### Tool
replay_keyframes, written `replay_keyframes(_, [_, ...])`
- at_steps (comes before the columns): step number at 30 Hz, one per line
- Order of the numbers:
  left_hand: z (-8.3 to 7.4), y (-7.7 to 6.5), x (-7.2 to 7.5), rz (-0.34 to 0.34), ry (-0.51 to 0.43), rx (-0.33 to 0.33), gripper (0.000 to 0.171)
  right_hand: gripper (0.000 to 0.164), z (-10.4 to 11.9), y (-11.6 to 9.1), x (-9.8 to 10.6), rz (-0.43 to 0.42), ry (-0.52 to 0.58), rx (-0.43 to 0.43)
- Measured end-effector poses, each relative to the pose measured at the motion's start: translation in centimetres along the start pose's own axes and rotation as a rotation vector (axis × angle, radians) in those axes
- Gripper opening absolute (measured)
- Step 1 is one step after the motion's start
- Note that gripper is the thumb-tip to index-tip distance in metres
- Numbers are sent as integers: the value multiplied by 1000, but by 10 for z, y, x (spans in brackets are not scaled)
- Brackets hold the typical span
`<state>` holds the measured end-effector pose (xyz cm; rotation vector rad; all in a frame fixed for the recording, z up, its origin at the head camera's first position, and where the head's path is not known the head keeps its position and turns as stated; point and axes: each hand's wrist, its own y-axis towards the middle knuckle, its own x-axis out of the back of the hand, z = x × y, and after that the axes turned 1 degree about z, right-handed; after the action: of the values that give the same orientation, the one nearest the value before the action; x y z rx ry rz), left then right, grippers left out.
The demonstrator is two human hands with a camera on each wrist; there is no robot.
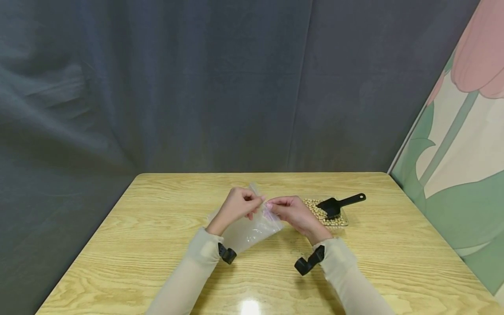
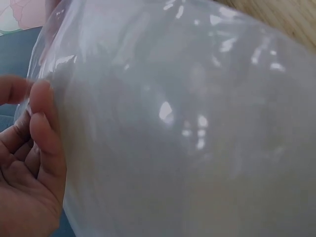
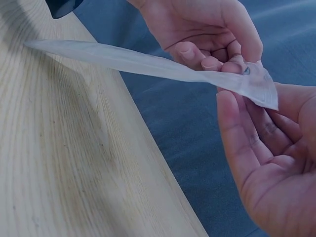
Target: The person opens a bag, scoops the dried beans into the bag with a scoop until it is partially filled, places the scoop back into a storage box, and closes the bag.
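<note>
A clear plastic bag (image 1: pixel 250 232) with a pinkish strip near its top edge is held tilted over the wooden table. My left hand (image 1: pixel 240 205) pinches that edge between thumb and fingers. Close beside it, my right hand (image 1: pixel 294 214) pinches the same edge near the pinkish strip. Seen from the right wrist, the bag (image 3: pixel 148 65) is thin and flat, its corner between the two hands. The bag (image 2: pixel 173 148) fills most of the left wrist view, with shiny creases and nothing visible inside.
Right of my right hand stands a clear container (image 1: pixel 339 225) of pale round beans (image 1: pixel 315 208). A black scoop (image 1: pixel 334 206) rests in the beans, handle pointing right. A dark curtain (image 1: pixel 220 87) hangs behind the wooden table (image 1: pixel 157 227), and a flower-painted panel (image 1: pixel 464 175) stands at the right.
</note>
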<state>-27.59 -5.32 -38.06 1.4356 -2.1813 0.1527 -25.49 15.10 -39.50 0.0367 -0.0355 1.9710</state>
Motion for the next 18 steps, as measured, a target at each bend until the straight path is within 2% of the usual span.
replay_keyframes(7, [-1,2,-1,10,-30,-12,29,35,0,2,-2,-13,4,-27])
replay_keyframes(18, [1,4,-2,29,-110,10,24,39,1,2,-8,-18,56,-12])
